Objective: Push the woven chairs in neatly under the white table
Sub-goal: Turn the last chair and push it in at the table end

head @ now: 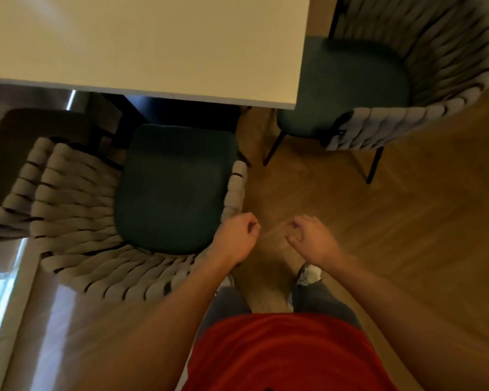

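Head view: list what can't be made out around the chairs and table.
- Near chair: front legs hidden under the white table.
- Far chair: seat front tucked under the table corner; its back is cut by the right edge.
- Left hand: motion blur hides whether it touches the chair's woven back.

A home dining corner, seen from above.

A white desk [153,43] stands on warm herringbone wood flooring [407,235], with two armchairs drawn up to it: a near woven chair [76,221] and a far woven chair [424,80], both with thick braided backs and dark green seat pads. Daylight falls on a pale frame [0,306] at the left edge, perhaps a window or door.
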